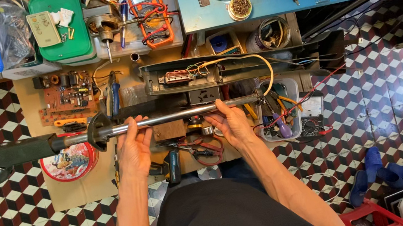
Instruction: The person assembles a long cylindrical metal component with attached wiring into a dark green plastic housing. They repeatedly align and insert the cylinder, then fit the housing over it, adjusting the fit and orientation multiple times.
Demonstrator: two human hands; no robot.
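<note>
We are holding a long metal pole [180,114] level across our lap, above the cardboard mat [77,192] on the tiled floor. At its far left end a black housing [5,157] is hanging out past the mat, so we are judging that end as the heavier one; the pole is likely wanting to dip there. The chromed tube looks stiff and smooth, probably slippery under bare skin. A black collar [98,130] is sitting just left of our left hand [133,150], which is wrapping the tube from below with fingers curled over it. Taking hold near that collar seems wise, since it is giving the hand a stop against sliding.

Under the pole, left of that hand, a round red tin [69,162] is lying on the mat. Beyond the pole a brown circuit board [67,101] and an orange multimeter [149,12] are resting farther back.

Our right hand [231,124] is gripping the tube further along, fingers closed over the top. Just behind the pole an opened black casing [242,64] with loose wires is lying parallel to it, near enough that we are judging a careless swing could snag them. Right of our right hand, touching the pole's end, a clear tub [281,112] of tools and tangled red leads is crowding the way. Well right of the pole, blue sandals [369,171] are lying on the tiles.
</note>
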